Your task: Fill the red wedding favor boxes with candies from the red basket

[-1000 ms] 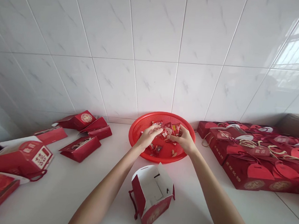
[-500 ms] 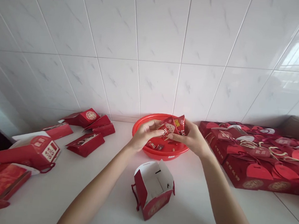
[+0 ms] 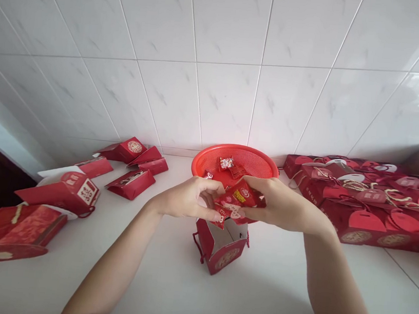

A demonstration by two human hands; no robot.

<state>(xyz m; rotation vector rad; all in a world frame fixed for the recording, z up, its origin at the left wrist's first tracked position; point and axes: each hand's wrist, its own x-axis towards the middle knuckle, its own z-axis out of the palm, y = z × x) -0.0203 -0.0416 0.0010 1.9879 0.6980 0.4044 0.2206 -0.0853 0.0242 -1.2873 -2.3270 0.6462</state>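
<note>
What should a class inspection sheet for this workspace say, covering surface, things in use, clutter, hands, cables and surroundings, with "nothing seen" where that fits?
Surface: white tabletop.
Things in use: red packets held up; open red box standing on the tabletop; red basket behind it, holding wrapped pieces.
Clutter: scattered red boxes at left; closely packed red boxes at right.
Left hand: gripping red packets.
Right hand: gripping red packets.
Cables: nothing seen.
Surroundings: white tiled wall behind.
</note>
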